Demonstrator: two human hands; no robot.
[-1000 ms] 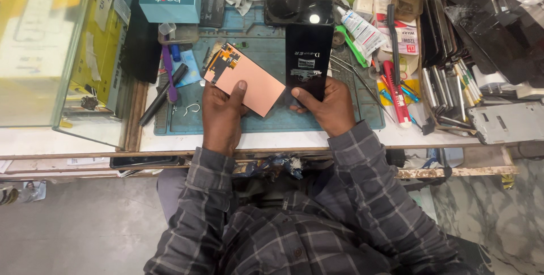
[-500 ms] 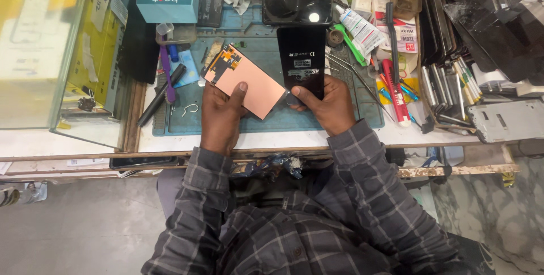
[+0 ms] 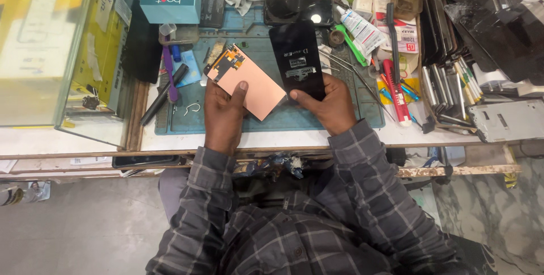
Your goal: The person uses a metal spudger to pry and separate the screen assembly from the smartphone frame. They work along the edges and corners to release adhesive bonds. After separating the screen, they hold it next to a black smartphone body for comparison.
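Since a second ago the black screen panel (image 3: 296,59) has tipped slightly and sits a touch nearer the copper-backed display panel (image 3: 245,81), so the two now nearly meet. The left hand (image 3: 222,113) pinches the copper panel's lower edge, thumb on top; the right hand (image 3: 323,105) grips the black one's bottom. Beyond the hands the blue mat (image 3: 187,119) is open; tools (image 3: 396,91) crowd the desk (image 3: 408,136) right of the right hand.

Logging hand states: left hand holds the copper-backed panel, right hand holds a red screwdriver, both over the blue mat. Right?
Not quite. In the head view the right hand holds a black screen panel, not a screwdriver. The left hand does hold the copper-backed panel, both over the blue mat.
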